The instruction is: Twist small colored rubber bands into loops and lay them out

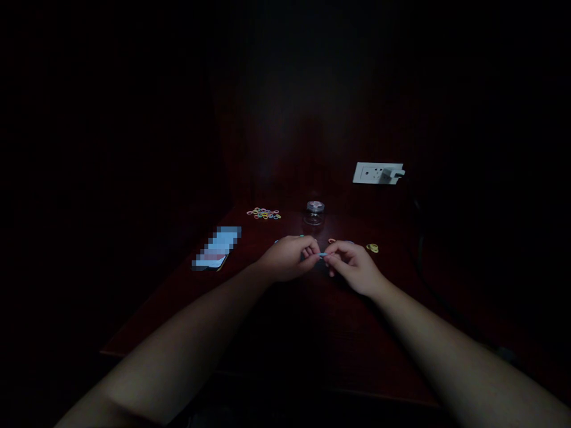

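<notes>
My left hand (289, 258) and my right hand (354, 267) meet above the middle of the dark red table (276, 333). Between their fingertips is a small light blue band (322, 255), pinched from both sides. Just behind my right hand lies an orange-red band (331, 241). Bits of blue and green bands show behind my left hand, mostly hidden by it. A small group of yellow bands (372, 247) rests to the right of my right hand.
Several mixed coloured bands (264, 213) lie at the back left. A clear lidded jar (314, 213) stands at the back. The phone (217, 247) with a lit screen is on the left. On the wall, a socket (377, 173) holds a plug with a dark cable running down the right.
</notes>
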Tool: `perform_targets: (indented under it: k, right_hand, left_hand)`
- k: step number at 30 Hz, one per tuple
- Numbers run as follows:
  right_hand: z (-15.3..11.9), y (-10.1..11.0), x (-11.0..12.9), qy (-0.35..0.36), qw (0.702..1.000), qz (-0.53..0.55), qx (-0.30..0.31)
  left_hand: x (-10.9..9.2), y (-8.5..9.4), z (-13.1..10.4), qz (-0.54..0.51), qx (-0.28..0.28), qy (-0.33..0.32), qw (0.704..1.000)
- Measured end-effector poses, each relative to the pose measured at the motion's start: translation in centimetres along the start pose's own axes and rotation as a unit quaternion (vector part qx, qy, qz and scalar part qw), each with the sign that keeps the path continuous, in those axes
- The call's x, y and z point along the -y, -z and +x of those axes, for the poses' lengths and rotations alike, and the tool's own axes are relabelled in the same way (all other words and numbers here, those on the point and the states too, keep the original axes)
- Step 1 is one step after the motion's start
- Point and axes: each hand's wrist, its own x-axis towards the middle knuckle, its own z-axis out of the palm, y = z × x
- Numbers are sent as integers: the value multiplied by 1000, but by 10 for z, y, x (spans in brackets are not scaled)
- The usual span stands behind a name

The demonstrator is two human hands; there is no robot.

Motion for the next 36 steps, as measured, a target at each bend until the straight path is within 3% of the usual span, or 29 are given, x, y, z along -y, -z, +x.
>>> perform_targets:
  k: [5, 20, 27, 36]
  right_hand:
    - [2, -1, -2, -7, 997, 76, -25]
    - [2, -1, -4, -13, 997, 78, -26]
    - [1, -2, -1, -10, 999, 49, -4]
    - [1, -2, -2, 2, 999, 30, -24]
  left_hand:
    - [-3, 1, 0, 10, -6, 13, 1000]
    - [-2, 1, 0, 8, -59, 7, 998]
    - [0, 0, 1, 13, -32, -3, 999]
    - [-1, 1, -1, 21, -15, -31, 999]
